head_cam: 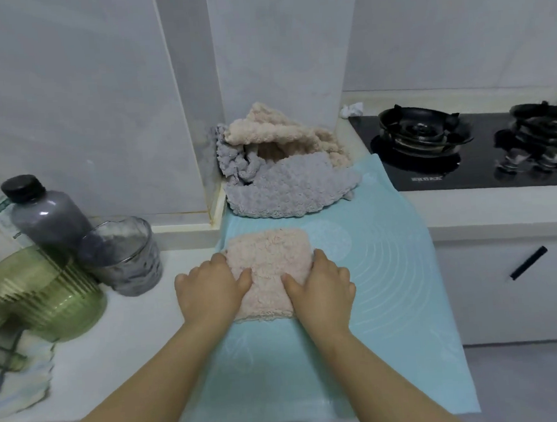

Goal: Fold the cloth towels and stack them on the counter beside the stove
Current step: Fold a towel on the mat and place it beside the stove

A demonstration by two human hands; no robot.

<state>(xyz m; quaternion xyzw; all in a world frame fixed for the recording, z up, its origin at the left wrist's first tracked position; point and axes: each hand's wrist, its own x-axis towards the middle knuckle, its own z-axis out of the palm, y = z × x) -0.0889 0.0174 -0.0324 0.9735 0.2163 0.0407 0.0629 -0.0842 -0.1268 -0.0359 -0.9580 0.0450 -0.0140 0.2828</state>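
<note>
i see both hands on the pink towel (268,267), which lies folded into a small thick square on the blue mat (391,288) in the middle of the table (131,339). my left hand (210,289) grips the towel's left edge, thumb laid across the top and the other fingers curled round the side. my right hand (322,285) does the same on the right edge, thumb on top and pointing inward. the two thumbs are near each other but apart. the towel's near edge shows layered folds

behind it, in the wall corner, sits a loose heap: a grey towel (285,190) spread in front and below, and a beige towel (281,128) crumpled on top and behind, the two touching. the heap rests partly on the far end of the mat. to its right is the black stove (465,174) with two burners, and a small white rag (351,109) lies by its far left corner

on the left of the table stand a dark bottle (46,214), a glass cup (125,254) just in front of it, and a green bowl (45,293) beside the cup. i cannot tell what the cup holds
</note>
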